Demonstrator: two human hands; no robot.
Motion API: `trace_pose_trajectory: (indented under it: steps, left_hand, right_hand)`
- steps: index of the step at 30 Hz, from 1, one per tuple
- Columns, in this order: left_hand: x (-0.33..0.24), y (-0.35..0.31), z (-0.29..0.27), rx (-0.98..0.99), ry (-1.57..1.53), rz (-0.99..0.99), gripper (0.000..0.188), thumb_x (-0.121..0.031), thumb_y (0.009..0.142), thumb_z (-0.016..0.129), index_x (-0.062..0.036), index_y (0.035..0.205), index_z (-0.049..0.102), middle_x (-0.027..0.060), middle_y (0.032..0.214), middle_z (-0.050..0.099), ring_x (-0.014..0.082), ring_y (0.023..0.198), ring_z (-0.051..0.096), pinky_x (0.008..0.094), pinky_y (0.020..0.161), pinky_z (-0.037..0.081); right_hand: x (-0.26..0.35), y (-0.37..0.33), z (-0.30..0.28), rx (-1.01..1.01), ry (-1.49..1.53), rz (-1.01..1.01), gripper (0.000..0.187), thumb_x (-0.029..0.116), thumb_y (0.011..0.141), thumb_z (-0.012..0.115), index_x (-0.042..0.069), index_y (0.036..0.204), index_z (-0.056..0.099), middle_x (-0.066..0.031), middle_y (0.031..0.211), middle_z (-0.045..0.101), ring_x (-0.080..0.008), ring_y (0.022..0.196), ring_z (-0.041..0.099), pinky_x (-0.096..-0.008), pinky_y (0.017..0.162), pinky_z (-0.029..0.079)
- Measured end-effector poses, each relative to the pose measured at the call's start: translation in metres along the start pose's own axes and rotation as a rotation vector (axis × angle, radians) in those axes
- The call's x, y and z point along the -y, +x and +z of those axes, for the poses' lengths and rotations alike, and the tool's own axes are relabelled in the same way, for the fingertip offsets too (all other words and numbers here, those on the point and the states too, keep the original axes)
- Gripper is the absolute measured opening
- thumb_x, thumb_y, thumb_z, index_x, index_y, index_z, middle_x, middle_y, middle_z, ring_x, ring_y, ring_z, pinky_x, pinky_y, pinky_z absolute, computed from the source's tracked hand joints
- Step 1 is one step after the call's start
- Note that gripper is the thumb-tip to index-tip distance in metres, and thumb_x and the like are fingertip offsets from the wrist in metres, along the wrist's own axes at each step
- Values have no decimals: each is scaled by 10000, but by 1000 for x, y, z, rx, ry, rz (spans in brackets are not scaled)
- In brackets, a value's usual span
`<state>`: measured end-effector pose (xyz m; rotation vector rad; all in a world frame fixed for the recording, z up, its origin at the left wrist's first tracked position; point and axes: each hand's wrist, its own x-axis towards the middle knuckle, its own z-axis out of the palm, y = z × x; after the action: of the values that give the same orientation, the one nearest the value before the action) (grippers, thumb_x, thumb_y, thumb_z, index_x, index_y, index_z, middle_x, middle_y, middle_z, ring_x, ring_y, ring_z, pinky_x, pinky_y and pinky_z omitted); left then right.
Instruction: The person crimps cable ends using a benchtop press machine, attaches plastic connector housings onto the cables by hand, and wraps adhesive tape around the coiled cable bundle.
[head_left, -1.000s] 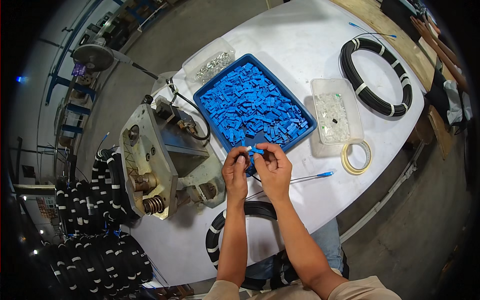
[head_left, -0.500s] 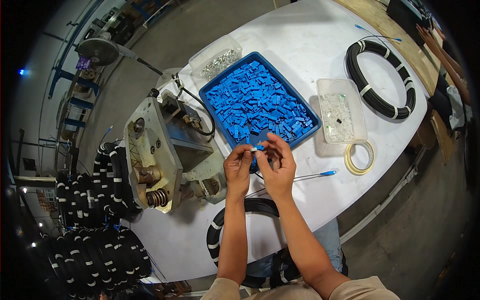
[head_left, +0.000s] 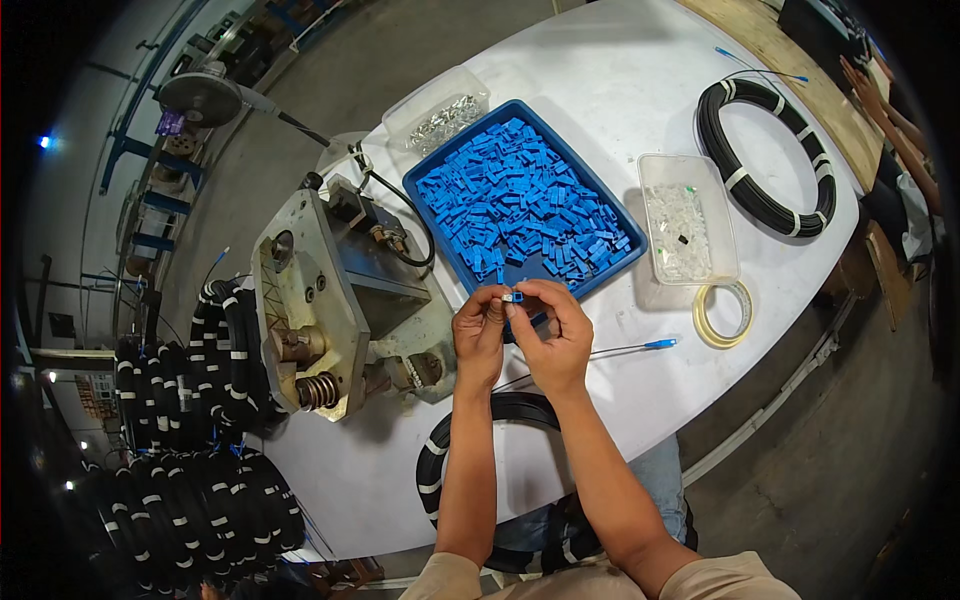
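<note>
Just in front of the blue tray (head_left: 418, 200), my two hands meet fingertip to fingertip. My left hand (head_left: 479, 338) pinches the pale end of a small cable connector, mostly covered by the fingers. Held between the thumb and index finger of my right hand (head_left: 556, 340) is a small blue connector housing (head_left: 517, 297), touching that pale end. Fingers hide how far the two fit together. Many loose blue connector housings (head_left: 530, 200) fill the tray. Below my hands, a coil of black cable (head_left: 432, 465) lies partly behind my left forearm.
A metal press (head_left: 325, 295) stands to the left. Clear bins hold metal parts (head_left: 445, 122) and translucent pieces (head_left: 675, 235). A tape roll (head_left: 722, 315), a blue-tipped cable (head_left: 660, 344) and another black coil (head_left: 738, 180) lie right. Stacked coils (head_left: 190, 520) are lower left; a co-worker's hands (head_left: 862, 90) show far right.
Between my fingertips, the blue housing has turned and now shows its open end. My right fingers have drawn in closer around it, while both forearms stay nearly in place.
</note>
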<state>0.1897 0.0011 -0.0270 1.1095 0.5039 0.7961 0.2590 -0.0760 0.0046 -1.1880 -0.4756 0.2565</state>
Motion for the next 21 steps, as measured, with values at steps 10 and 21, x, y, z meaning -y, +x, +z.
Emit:
trace_pose_trajectory:
  steps: [10, 21]
  left_hand:
    - [0, 0, -4, 60, -117, 0, 166, -146, 952, 617, -32, 1068, 653, 53, 981, 672, 132, 884, 623, 287, 828, 512]
    - [4, 5, -18, 195, -321, -36, 183, -100, 896, 674, -77, 1076, 695, 65, 1041, 656, 190, 919, 626, 336, 844, 537]
  right_hand:
    - [1, 1, 0, 3, -21, -33, 222, -2, 787, 733, 12, 1005, 692, -108, 1010, 678, -142, 784, 629, -252, 697, 503]
    - [3, 1, 0, 94, -42, -178, 255, -57, 723, 737, 38, 956, 693, -100, 988, 704, -220, 845, 664, -308, 761, 494]
